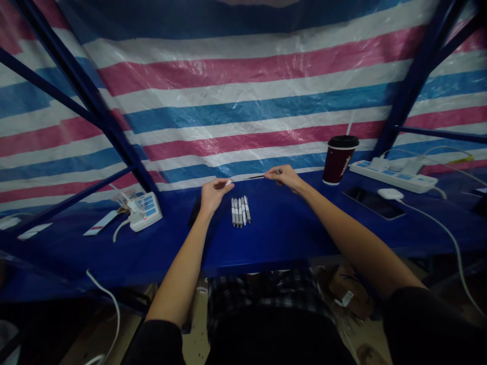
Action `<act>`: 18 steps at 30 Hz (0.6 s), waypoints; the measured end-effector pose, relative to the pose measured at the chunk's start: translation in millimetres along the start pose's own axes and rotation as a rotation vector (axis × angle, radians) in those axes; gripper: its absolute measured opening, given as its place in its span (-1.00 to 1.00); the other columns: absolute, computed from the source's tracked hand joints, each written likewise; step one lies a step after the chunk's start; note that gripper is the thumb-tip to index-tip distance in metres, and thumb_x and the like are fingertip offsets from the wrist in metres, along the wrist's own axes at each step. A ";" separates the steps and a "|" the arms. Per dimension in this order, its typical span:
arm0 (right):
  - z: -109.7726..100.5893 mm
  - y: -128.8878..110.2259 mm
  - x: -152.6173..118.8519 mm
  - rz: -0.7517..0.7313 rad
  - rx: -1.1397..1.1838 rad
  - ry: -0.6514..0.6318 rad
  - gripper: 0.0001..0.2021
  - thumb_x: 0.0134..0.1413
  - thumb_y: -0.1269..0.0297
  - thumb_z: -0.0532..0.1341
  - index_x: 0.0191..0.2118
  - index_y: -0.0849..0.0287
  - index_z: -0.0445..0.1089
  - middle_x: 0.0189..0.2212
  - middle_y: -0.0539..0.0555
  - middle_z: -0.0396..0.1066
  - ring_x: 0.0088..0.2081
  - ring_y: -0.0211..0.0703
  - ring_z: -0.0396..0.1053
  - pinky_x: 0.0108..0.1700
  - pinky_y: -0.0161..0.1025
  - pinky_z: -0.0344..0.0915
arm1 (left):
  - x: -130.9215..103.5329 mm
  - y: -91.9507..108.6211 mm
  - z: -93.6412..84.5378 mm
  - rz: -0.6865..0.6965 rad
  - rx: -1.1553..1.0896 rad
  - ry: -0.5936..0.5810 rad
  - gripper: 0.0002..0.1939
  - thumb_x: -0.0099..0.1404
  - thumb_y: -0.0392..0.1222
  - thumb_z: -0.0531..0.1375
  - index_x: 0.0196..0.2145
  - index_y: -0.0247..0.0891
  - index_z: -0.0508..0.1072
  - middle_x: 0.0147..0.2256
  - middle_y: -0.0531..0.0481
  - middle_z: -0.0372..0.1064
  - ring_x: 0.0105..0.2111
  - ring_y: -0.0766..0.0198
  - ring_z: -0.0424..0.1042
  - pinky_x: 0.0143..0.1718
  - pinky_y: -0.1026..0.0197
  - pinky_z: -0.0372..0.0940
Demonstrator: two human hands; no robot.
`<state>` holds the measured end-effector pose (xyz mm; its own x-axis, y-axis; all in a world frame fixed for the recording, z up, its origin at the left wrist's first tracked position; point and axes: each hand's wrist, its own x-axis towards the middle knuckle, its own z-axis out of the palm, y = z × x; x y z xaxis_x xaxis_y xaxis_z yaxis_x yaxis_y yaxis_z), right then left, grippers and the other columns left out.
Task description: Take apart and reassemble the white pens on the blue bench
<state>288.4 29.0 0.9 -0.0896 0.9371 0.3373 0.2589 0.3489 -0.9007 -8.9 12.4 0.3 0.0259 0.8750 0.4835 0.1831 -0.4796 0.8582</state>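
Both arms were stretched way out in front, bare from the elbows down, with dark sleeves bunched at the bottom corners of the frame. The left arm ran up from bottom left toward the centre, pretty straight. The left hand (213, 193) sat just left of centre, fingers curled in and thumb pinched against the fingertips, so it was closed up. The right arm came in from bottom right at a lower slant, elbow a bit bent. The right hand (283, 177) ended up slightly right of centre and a touch higher, palm down, fingers pinched together pointing left.
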 end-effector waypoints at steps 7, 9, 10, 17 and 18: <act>16.2 -16.3 -5.4 -0.143 -0.120 -0.073 -0.61 -0.06 -0.02 0.42 -0.28 0.25 0.64 -0.68 -0.08 0.14 -0.56 -0.31 0.02 -0.44 -0.21 -0.05 | -6.2 1.6 6.0 0.188 0.285 -0.115 -0.77 0.12 -0.06 0.44 -0.27 -0.21 0.66 -0.25 -0.06 0.58 -0.32 0.20 0.49 -0.22 0.15 0.34; 15.1 -15.5 -4.9 -0.147 -0.129 -0.062 -0.64 -0.05 0.02 0.42 -0.29 0.26 0.64 -0.68 -0.07 0.13 -0.55 -0.30 0.02 -0.43 -0.20 -0.06 | -6.1 1.5 5.7 0.194 0.300 -0.119 -0.79 0.13 -0.08 0.43 -0.28 -0.20 0.66 -0.25 -0.06 0.58 -0.32 0.20 0.50 -0.23 0.15 0.33; 14.1 -14.8 -4.5 -0.150 -0.134 -0.055 -0.65 -0.05 0.03 0.42 -0.30 0.26 0.64 -0.68 -0.07 0.13 -0.54 -0.29 0.01 -0.43 -0.20 -0.06 | -6.0 1.4 5.5 0.196 0.308 -0.122 -0.79 0.14 -0.09 0.43 -0.27 -0.20 0.66 -0.24 -0.05 0.58 -0.31 0.20 0.50 -0.22 0.15 0.33; 14.1 -11.9 -4.8 -0.171 -0.164 -0.052 -0.65 -0.06 -0.01 0.41 -0.32 0.23 0.63 -0.68 -0.07 0.12 -0.54 -0.29 -0.02 -0.44 -0.21 -0.08 | -7.8 4.8 6.0 0.209 0.367 -0.143 -0.81 0.15 -0.13 0.42 -0.26 -0.19 0.66 -0.23 -0.06 0.58 -0.33 0.20 0.49 -0.22 0.13 0.35; 15.3 -11.8 -5.3 -0.172 -0.162 -0.052 -0.64 -0.05 -0.02 0.41 -0.32 0.23 0.63 -0.68 -0.07 0.12 -0.54 -0.29 -0.03 -0.44 -0.21 -0.08 | -8.3 5.3 6.1 0.216 0.383 -0.147 -0.82 0.15 -0.14 0.42 -0.26 -0.19 0.66 -0.24 -0.06 0.58 -0.33 0.20 0.48 -0.23 0.14 0.34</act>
<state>271.1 20.0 5.6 -0.1940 0.8644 0.4638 0.3859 0.5019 -0.7741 -2.2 3.0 -0.2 0.2371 0.7713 0.5906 0.5076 -0.6167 0.6017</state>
